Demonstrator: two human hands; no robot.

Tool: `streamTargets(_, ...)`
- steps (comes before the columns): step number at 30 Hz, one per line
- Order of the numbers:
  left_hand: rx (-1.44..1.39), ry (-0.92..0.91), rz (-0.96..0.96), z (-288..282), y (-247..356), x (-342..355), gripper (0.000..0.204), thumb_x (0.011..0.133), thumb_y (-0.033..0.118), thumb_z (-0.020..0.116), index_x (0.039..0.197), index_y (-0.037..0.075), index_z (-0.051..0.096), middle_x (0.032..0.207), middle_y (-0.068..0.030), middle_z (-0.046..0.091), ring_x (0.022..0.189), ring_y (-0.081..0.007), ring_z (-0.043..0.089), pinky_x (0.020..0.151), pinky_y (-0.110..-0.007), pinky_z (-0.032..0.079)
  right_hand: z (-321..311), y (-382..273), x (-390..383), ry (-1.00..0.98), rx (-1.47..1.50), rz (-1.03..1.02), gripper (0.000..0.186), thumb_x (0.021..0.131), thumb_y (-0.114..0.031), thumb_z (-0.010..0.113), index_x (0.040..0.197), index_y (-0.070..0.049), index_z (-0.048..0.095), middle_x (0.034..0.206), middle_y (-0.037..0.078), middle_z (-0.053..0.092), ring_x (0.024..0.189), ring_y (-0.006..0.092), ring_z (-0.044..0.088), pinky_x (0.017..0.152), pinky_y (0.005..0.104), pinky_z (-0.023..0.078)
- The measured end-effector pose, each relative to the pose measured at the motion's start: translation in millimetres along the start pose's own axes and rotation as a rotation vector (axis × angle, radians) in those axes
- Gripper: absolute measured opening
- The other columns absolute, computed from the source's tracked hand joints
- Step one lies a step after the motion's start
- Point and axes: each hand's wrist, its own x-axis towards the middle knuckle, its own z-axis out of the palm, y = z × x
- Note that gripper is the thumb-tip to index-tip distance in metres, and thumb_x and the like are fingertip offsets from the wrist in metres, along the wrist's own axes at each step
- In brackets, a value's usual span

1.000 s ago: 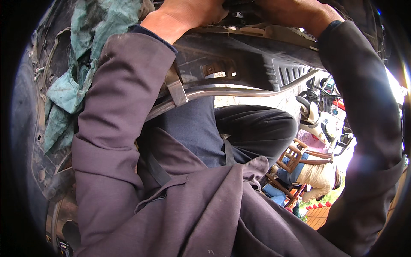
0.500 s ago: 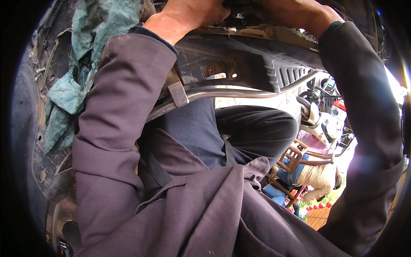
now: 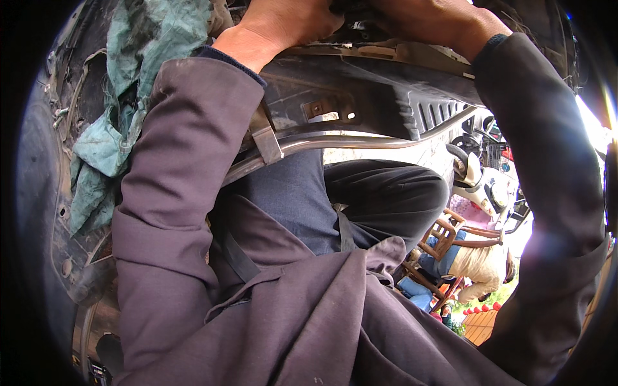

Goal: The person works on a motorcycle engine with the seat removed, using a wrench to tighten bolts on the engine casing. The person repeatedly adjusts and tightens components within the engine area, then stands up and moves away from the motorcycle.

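Lengthwise, the dark panel [image 3: 376, 90] near both hands [image 3: 290, 22] runs left to right.

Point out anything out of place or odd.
The green rag hangs crumpled beside the left sleeve, its loose folds odd next to the dark panel. The chair appears sideways, probably from camera tilt. What the left hand and right hand touch is too hidden to judge.

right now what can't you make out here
Head view:
Bare left hand and bare right hand: fingertips, and anything held, lost in shadow and beyond the top edge.
Crumpled teal cloth: upper end cut off by the top edge.
Curved, shiny metal tube: left end hidden behind the purplish-brown left sleeve.
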Motion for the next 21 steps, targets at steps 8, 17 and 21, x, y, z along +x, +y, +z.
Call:
streamTargets(8,0.087,-0.070,0.010,-8.0,2.5,1.1,0.011,0.071,0.016,0.075,0.080,0.012,0.073,0.076,-0.0146,0.071,0.078,-0.0369,0.071,0.072,-0.046,0.058,1.8,5.6,3.6,-0.038,-0.061,-0.042,0.021,0.077,-0.018,0.068,0.094,-0.008,0.076,0.113,0.013,0.061,0.113,0.0304,0.053,0.103,0.0479,0.038)
streamTargets(17,0.119,-0.054,-0.015,-6.7,2.6,-0.9,0.011,0.070,0.017,0.076,0.079,0.011,0.073,0.077,-0.0153,0.071,0.080,-0.0360,0.072,0.072,-0.046,0.059,4.6,7.1,1.7,0.064,0.046,-0.087,0.018,0.076,-0.017,0.067,0.089,-0.006,0.073,0.106,0.012,0.059,0.112,0.0313,0.052,0.101,0.0465,0.039)
streamTargets(21,-0.100,-0.014,-0.018,-3.0,-0.7,-1.1,0.009,0.072,0.015,0.075,0.077,0.009,0.071,0.076,-0.0163,0.070,0.078,-0.0358,0.071,0.070,-0.045,0.057,6.9,7.2,2.6,0.013,0.029,-0.035,0.017,0.076,-0.016,0.066,0.089,-0.005,0.072,0.107,0.013,0.059,0.114,0.0326,0.052,0.101,0.0478,0.039)
